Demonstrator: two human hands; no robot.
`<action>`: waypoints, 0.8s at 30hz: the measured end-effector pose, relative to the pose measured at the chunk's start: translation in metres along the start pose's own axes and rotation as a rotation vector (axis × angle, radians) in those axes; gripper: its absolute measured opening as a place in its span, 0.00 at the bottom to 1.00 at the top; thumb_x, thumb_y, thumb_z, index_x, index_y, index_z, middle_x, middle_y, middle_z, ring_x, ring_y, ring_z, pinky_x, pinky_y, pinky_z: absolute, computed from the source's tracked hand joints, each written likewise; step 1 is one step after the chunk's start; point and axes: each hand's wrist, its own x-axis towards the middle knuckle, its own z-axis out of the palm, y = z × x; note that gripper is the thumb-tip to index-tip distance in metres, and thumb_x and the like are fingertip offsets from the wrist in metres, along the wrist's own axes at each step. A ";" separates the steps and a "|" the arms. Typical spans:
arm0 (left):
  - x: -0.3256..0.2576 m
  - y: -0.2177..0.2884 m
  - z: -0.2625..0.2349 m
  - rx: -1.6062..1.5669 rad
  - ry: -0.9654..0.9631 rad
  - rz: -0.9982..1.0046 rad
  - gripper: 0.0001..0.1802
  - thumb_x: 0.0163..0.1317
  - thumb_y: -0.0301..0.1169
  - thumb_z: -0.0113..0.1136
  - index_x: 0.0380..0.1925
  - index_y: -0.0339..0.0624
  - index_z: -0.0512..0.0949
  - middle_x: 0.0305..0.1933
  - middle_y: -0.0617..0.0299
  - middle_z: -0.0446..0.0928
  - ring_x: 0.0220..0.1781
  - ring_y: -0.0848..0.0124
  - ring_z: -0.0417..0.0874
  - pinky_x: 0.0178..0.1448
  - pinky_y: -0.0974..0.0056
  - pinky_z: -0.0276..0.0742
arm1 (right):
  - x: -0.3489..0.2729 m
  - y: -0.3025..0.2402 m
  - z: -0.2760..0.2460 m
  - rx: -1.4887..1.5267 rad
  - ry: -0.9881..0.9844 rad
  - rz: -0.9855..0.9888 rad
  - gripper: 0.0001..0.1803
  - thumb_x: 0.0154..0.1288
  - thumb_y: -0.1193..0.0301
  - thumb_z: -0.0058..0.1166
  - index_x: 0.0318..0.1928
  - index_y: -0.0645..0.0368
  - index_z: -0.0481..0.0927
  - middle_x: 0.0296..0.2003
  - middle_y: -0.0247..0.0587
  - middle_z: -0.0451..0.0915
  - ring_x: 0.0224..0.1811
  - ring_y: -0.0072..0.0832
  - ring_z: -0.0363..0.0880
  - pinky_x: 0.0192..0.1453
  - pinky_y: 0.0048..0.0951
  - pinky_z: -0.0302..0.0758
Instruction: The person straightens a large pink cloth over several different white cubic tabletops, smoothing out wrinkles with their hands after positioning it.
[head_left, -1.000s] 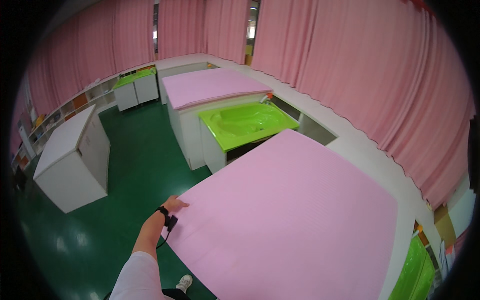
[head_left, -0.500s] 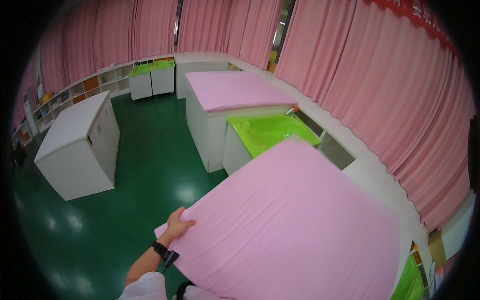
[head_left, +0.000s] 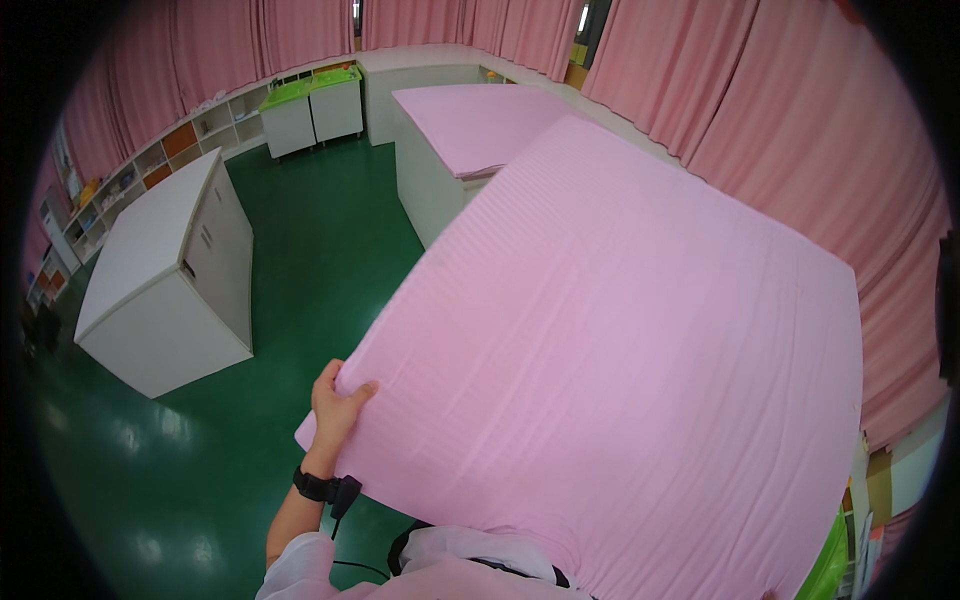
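Note:
A large pink padded mat (head_left: 620,330) with fine ribs and long wrinkles fills the middle and right, tilted up with its far edge raised. My left hand (head_left: 338,405) grips its left edge close to the near corner, thumb on top and fingers underneath. At the lower edge of the picture, only a small bit of my right hand (head_left: 769,595) shows, at the mat's near right edge; most of it is out of view. Below the mat, the surface and the near green sink are hidden.
Beyond the mat stands a white cabinet with a pink pad (head_left: 470,125) on top. A white cabinet (head_left: 165,290) is at left on the green floor (head_left: 320,270). Green-topped units (head_left: 312,115) and shelves (head_left: 155,165) line the far wall. Pink curtains (head_left: 790,150) hang at right; green plastic (head_left: 828,560) shows lower right.
The mat has risen and swung upward, its far edge now covering the green sink and part of the padded cabinet. My left hand moved up slightly with it. A bit of my right hand now shows.

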 end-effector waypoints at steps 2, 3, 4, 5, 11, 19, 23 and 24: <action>0.021 -0.001 -0.006 -0.030 0.046 -0.015 0.13 0.42 0.23 0.66 0.27 0.36 0.71 0.26 0.65 0.74 0.29 0.77 0.72 0.35 0.71 0.70 | 0.010 -0.015 0.028 0.036 -0.025 -0.026 0.39 0.42 0.64 0.60 0.56 0.70 0.65 0.50 0.56 0.71 0.52 0.45 0.70 0.58 0.34 0.65; 0.029 0.002 -0.006 -0.076 0.083 -0.005 0.13 0.42 0.23 0.65 0.26 0.37 0.71 0.26 0.66 0.73 0.28 0.78 0.72 0.34 0.72 0.69 | 0.018 -0.021 0.046 0.053 -0.039 -0.042 0.39 0.42 0.65 0.60 0.56 0.71 0.64 0.50 0.56 0.71 0.51 0.45 0.70 0.58 0.34 0.65; 0.040 0.005 -0.008 -0.060 0.099 -0.004 0.13 0.42 0.22 0.65 0.26 0.37 0.70 0.26 0.66 0.73 0.28 0.78 0.71 0.34 0.72 0.69 | 0.027 -0.025 0.065 0.073 -0.052 -0.056 0.39 0.42 0.65 0.60 0.56 0.71 0.64 0.50 0.56 0.71 0.51 0.45 0.71 0.58 0.33 0.65; 0.051 0.007 -0.009 -0.044 0.117 -0.002 0.12 0.42 0.22 0.65 0.26 0.37 0.70 0.26 0.66 0.72 0.28 0.78 0.71 0.34 0.72 0.68 | 0.041 -0.026 0.087 0.095 -0.076 -0.080 0.39 0.41 0.66 0.61 0.56 0.71 0.64 0.50 0.56 0.71 0.51 0.45 0.71 0.58 0.33 0.65; 0.125 0.024 -0.006 0.005 0.303 0.058 0.12 0.43 0.23 0.64 0.27 0.37 0.71 0.26 0.67 0.72 0.28 0.79 0.70 0.35 0.73 0.67 | 0.126 -0.079 0.248 0.086 -0.085 -0.130 0.40 0.39 0.69 0.63 0.55 0.73 0.64 0.50 0.57 0.72 0.51 0.44 0.71 0.57 0.34 0.65; 0.214 0.034 -0.012 0.104 0.478 0.044 0.10 0.44 0.21 0.62 0.26 0.35 0.71 0.27 0.66 0.73 0.29 0.79 0.69 0.38 0.73 0.66 | 0.154 -0.269 0.430 0.042 -0.065 -0.119 0.36 0.36 0.75 0.61 0.52 0.72 0.68 0.45 0.53 0.75 0.46 0.41 0.74 0.53 0.31 0.68; 0.283 0.007 -0.025 0.133 0.547 0.060 0.10 0.44 0.21 0.62 0.26 0.35 0.70 0.26 0.66 0.72 0.29 0.79 0.69 0.38 0.73 0.66 | 0.147 -0.347 0.509 0.116 -0.120 -0.189 0.33 0.34 0.75 0.61 0.48 0.71 0.71 0.42 0.51 0.77 0.42 0.40 0.75 0.51 0.31 0.69; 0.303 -0.002 -0.030 0.131 0.537 0.050 0.10 0.44 0.21 0.62 0.26 0.35 0.70 0.26 0.66 0.72 0.29 0.79 0.68 0.39 0.73 0.66 | 0.140 -0.370 0.526 0.145 -0.167 -0.202 0.31 0.34 0.75 0.61 0.46 0.70 0.72 0.40 0.49 0.78 0.41 0.40 0.76 0.50 0.31 0.70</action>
